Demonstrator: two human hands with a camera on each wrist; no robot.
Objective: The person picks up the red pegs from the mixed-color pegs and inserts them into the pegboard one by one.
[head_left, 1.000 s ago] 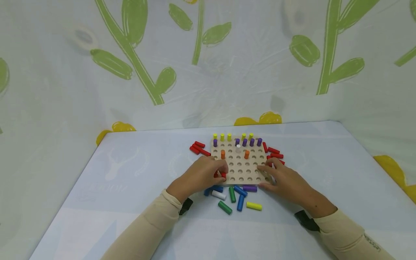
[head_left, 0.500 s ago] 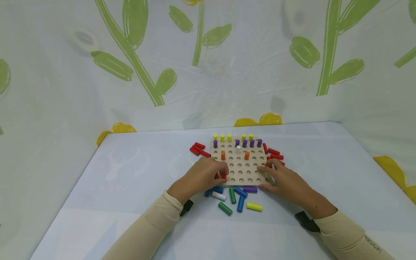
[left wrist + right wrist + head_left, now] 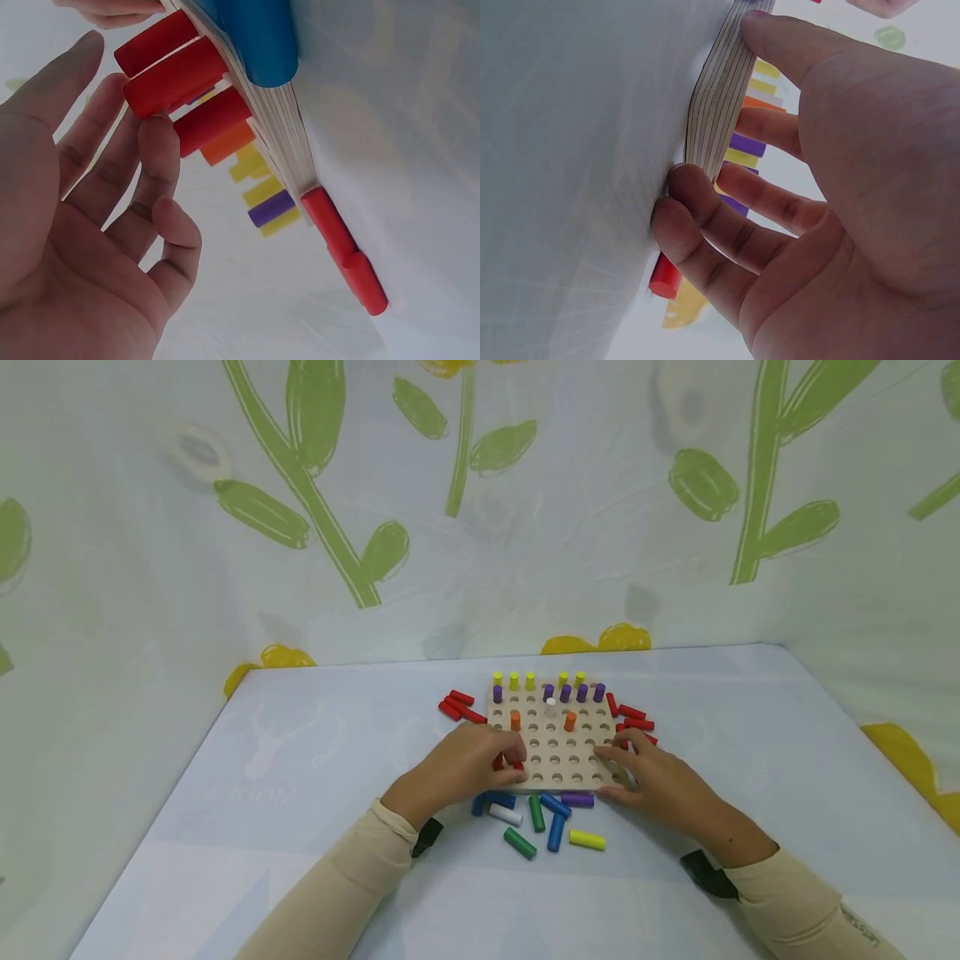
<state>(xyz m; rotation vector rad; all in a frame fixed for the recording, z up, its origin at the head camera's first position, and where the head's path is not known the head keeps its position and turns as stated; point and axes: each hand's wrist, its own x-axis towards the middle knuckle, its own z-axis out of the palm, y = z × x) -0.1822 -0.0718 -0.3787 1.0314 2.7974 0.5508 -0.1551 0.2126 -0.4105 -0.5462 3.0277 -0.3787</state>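
The wooden pegboard (image 3: 562, 752) lies flat on the table (image 3: 225, 810) in front of you. Your left hand (image 3: 465, 762), at its eight o'clock, has loosely bent fingers and the thumb apart, the fingertips seeming to touch a standing red peg (image 3: 176, 79); the close view leaves contact uncertain. Your right hand (image 3: 667, 785), at four o'clock, clamps thumb and fingers round the wooden pegboard's near corner. Yellow pegs (image 3: 513, 682) stand towards twelve; loose blue pegs (image 3: 555, 833) lie towards six.

Setting: curtained, booth-like. Pale hangings (image 3: 570, 577) printed with green stems (image 3: 458, 460) and yellow shapes (image 3: 626, 637) rise behind and beside a whitish tabletop (image 3: 622, 910); wider premises cannot be identified.
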